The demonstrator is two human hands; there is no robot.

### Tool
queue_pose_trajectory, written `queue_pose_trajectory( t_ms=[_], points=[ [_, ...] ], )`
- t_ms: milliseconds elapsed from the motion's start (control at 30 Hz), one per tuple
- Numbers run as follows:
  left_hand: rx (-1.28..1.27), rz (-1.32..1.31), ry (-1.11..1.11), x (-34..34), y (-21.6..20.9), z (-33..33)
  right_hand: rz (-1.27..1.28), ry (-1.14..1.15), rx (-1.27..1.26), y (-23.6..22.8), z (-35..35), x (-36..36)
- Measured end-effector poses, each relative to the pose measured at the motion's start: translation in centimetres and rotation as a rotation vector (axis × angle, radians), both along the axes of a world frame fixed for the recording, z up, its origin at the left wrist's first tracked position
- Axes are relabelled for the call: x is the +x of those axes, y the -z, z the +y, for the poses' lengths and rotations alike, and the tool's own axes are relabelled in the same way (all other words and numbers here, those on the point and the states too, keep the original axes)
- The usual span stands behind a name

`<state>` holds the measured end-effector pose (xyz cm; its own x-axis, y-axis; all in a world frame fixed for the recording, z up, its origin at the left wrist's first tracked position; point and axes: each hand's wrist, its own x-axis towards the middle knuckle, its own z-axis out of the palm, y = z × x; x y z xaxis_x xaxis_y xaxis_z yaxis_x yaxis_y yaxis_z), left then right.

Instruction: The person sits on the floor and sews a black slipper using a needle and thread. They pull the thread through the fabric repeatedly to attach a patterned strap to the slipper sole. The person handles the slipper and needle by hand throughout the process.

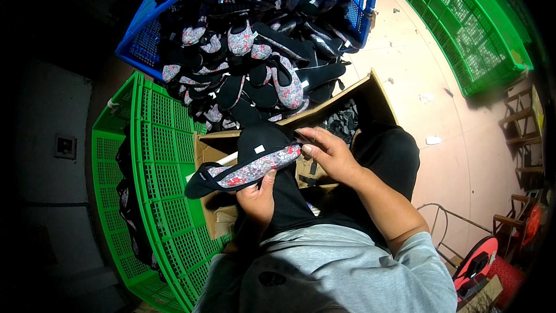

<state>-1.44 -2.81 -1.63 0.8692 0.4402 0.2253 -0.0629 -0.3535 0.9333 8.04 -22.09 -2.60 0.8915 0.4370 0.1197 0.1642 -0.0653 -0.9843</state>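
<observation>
In front of my lap a black cloth shoe (258, 168) with grey and red flowered lining lies tilted, its inner side up. My left hand (258, 200) grips it from below, thumb pressed on the near edge. At the shoe's right end my right hand (329, 153) has thumb and forefinger bent close together. Something small and dark sits at those fingertips; I cannot make out what it is. A small white label shows on the black cloth beside the flowered part. Beyond my knees a heap of similar black flowered shoes (288, 84) spills from a blue crate (138, 40).
A cardboard box (382, 95) with black scraps (346, 119) stands between my knees and the heap. Green crates (165, 162) stand on my left; another green crate (495, 69) is at the far right. Wooden racks (524, 122) and a red round seat (478, 261) are on the right.
</observation>
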Motion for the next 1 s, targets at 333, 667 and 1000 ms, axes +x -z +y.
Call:
queue_pose_trajectory(
  t_ms=[333, 667, 1000],
  points=[
    [0.098, -0.013, -0.027, -0.1, 0.4, 0.3, 0.058, 0.085, 0.124, 0.3, -0.4, 0.1],
    [0.091, -0.050, -0.019, 0.0, 0.2, -0.1, 0.027, -0.035, 0.011, -0.8, 0.1, -0.4],
    [0.130, -0.006, 0.026, -0.5, 1.6, 0.7, 0.018, -0.074, -0.041, -1.0, 0.0, -0.2]
  ],
)
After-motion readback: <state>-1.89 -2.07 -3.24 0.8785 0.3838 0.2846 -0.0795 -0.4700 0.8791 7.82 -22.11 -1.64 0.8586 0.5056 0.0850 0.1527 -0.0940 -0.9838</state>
